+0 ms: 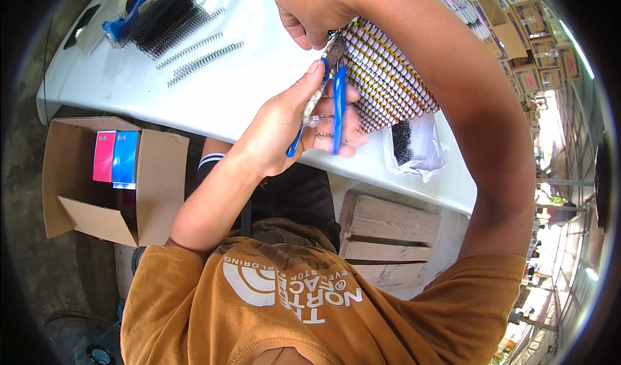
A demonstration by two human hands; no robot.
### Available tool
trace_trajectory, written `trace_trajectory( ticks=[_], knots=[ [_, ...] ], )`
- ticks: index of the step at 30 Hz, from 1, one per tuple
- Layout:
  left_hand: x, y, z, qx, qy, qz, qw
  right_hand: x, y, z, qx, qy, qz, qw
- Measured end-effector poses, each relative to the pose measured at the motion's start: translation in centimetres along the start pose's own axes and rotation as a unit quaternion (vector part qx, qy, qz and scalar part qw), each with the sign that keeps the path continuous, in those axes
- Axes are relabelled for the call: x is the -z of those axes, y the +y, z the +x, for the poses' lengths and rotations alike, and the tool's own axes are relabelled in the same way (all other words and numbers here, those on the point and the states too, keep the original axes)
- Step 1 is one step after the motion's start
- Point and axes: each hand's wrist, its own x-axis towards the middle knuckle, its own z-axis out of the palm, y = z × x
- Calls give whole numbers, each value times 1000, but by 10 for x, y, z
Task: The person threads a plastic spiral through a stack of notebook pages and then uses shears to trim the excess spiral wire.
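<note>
My left hand [284,122] holds a pair of pliers [339,103] with blue handles. The thumb lies along one handle and the fingers reach around the other; the handles are spread apart. The dark jaws point at the near left corner of a stack of spiral-bound notebooks [391,77], whose black coil spines show in rows with white and yellow between. Reaching across from the right, my right hand [314,9] is closed, its fingers curled down by the same corner, close to the jaws. What those fingertips pinch is hidden.
Black spiral coils [165,25] lie heaped on the white table [259,100], with loose coils [206,63] beside them and a blue tape dispenser [119,29]. A white bag-lined container [420,151] sits near the front edge. An open cardboard box [162,184] stands left; stacked cartons [530,22] rise far right.
</note>
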Motion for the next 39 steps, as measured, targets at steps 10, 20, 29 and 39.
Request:
trace_trajectory(
  ticks=[10,20,29,39],
  knots=[
    [-28,0,-3,1,152,43,987,2,-1,-11,-19,16,8,1000],
    [-13,-1,-9,11,104,118,987,-13,2,-19,33,84,85,992],
    [-21,1,-1,-25,88,79,993,-13,-3,-20,-11,103,68,992],
    [-28,2,-6,-10,85,97,992,-18,5,-9,-35,156,108,981]
  ],
)
